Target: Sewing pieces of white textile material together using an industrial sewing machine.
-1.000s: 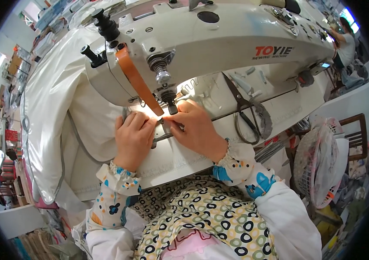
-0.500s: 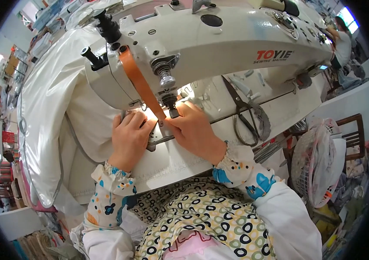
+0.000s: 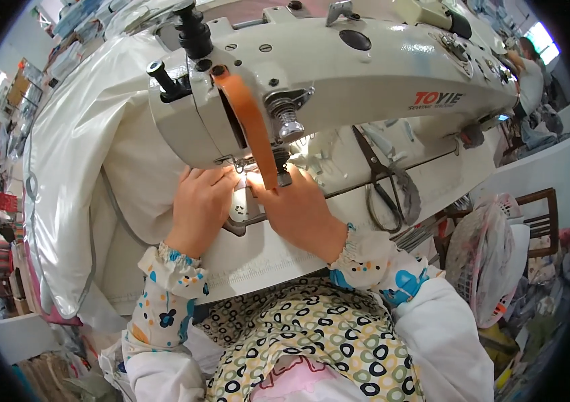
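A white sewing machine (image 3: 338, 84) spans the upper view, with an orange strip (image 3: 251, 120) hanging in front of its lit needle area. Left of the needle, my left hand (image 3: 201, 209) is bent closed at the edge of the shiny white fabric (image 3: 134, 141), its fingertips partly hidden under the machine head. My right hand (image 3: 304, 213) is closed just right of the orange strip, thumb and fingers close to the needle. What its fingers pinch is hidden. Between the hands shows the metal needle plate (image 3: 240, 209).
Black-bladed scissors (image 3: 380, 175) lie on the machine bed right of my right hand, beside grey cloth scraps (image 3: 407, 194). A ruler-marked front edge (image 3: 258, 271) runs before me. A pink basket-like thing (image 3: 482, 254) stands at the right. Another person (image 3: 531, 77) sits far right.
The view has shifted, so the machine head appears further right and lower. My left fingers have drawn together and moved off the needle plate; my right hand stays close to the needle.
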`<action>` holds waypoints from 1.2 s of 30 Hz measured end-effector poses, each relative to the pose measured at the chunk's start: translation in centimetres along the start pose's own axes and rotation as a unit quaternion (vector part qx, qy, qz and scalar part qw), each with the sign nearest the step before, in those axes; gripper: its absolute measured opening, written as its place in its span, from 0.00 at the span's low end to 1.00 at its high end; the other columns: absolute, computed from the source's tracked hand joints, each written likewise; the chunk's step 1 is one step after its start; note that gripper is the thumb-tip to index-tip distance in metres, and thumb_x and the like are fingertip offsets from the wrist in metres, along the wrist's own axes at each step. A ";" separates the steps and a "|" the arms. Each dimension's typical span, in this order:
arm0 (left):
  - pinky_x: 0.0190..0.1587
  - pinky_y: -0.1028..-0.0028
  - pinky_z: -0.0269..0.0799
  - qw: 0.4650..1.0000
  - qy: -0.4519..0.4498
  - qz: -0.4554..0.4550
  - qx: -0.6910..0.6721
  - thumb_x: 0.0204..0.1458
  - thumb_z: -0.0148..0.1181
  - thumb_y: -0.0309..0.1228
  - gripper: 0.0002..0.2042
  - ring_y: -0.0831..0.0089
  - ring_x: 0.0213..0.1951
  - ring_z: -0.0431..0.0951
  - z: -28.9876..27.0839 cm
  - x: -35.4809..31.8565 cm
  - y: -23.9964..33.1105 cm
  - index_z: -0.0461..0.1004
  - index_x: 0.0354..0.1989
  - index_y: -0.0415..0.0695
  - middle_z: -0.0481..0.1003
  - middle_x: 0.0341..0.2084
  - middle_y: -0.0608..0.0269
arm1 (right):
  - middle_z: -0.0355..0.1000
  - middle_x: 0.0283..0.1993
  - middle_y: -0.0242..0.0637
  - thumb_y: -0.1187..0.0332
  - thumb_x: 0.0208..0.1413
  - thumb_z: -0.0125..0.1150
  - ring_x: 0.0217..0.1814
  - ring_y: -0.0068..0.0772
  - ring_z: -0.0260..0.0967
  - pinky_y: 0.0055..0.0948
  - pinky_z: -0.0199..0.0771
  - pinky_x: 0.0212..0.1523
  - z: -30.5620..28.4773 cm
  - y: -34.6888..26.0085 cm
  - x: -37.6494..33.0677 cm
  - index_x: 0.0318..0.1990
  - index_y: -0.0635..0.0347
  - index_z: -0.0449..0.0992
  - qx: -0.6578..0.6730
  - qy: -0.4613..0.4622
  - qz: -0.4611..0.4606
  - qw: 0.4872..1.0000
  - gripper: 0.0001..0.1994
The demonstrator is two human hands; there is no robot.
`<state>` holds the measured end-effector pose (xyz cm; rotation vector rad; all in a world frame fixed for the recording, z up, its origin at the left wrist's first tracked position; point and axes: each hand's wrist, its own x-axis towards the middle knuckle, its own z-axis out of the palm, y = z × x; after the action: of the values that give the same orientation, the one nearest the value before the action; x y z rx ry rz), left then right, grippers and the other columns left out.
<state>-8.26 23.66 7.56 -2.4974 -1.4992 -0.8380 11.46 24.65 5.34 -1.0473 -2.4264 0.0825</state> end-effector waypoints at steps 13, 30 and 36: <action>0.45 0.63 0.69 0.992 -0.012 -0.086 -0.095 0.47 0.65 0.23 0.06 0.63 0.38 0.77 -0.5 -0.5 -2.1 0.81 0.35 0.44 0.79 0.32 0.66 | 0.75 0.37 0.30 0.80 0.56 0.58 0.34 0.17 0.70 0.21 0.71 0.40 -4.0 2.6 3.2 0.46 0.67 0.74 0.464 0.045 0.231 0.854 0.11; 0.43 0.62 0.68 0.990 0.003 -0.090 -0.105 0.45 0.64 0.20 0.07 0.59 0.38 0.75 0.7 -1.5 -3.5 0.80 0.33 0.43 0.76 0.30 0.62 | 0.79 0.31 0.37 0.74 0.60 0.62 0.33 0.23 0.79 0.23 0.79 0.36 -2.4 2.6 4.0 0.39 0.68 0.78 0.466 0.073 0.219 0.854 0.05; 0.44 0.60 0.69 0.990 0.052 -0.095 -0.088 0.43 0.63 0.19 0.06 0.57 0.40 0.75 1.1 -2.2 -6.7 0.76 0.30 0.41 0.75 0.31 0.59 | 0.78 0.31 0.36 0.73 0.59 0.64 0.33 0.23 0.78 0.22 0.79 0.36 -0.2 0.9 3.9 0.38 0.69 0.78 0.455 0.099 0.208 0.860 0.06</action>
<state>-14.28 25.73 4.32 -2.4101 -1.7171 -1.1586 9.89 27.97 6.96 -0.9968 -1.5861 1.0898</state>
